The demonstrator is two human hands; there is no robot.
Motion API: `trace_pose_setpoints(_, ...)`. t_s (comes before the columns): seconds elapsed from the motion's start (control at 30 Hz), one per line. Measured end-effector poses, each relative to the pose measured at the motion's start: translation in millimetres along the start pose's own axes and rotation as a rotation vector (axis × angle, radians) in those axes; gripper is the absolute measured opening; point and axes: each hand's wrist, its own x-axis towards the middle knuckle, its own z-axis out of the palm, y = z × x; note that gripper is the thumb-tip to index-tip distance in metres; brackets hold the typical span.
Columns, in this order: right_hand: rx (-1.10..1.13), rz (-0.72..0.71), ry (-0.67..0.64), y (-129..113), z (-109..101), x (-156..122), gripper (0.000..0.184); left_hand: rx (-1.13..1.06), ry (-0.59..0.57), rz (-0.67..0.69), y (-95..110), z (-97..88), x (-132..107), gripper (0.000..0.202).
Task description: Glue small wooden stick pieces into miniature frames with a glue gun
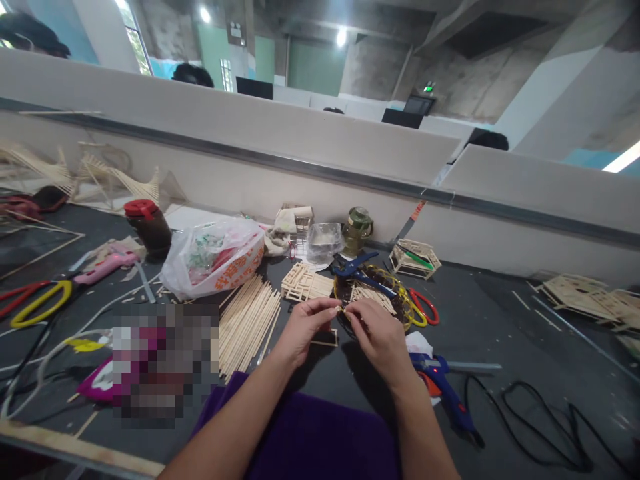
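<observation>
My left hand (306, 328) and my right hand (380, 337) meet in the middle above the dark tabletop, fingertips almost touching. Each is closed in a pinch around something tiny and pale yellowish, too small to name. Below and behind the fingers, a small wooden stick frame (327, 339) is partly hidden by my left hand. Just beyond my right hand is a dark basket with a yellow rim (407, 300), holding short wooden sticks (373, 298) and blue-handled pliers (357, 265). A bundle of long thin wooden sticks (250, 323) lies left of my left hand.
A blue glue gun (443, 383) with a glue stick and black cable lies at right. Behind are stick structures (305, 283), a plastic bag (215, 257), a red-lidded bottle (150, 227) and a green jar (357, 230). Yellow-and-red scissors (45, 303) lie left. A partition (300, 133) runs behind.
</observation>
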Motion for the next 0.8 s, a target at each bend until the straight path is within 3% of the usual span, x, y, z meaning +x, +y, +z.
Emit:
trace_pose_setpoints(0.53,-0.048,-0.004,0.005,-0.1,4.3,-0.2,0.018,0.056,-0.018,0.019,2.8,2.7,-3.0,0.024)
trace_pose_setpoints(0.8,0.036,0.05,0.044,0.2,2.8,-3.6,0.014,0.069,-0.015,0.018,1.8,1.5,-2.4,0.024)
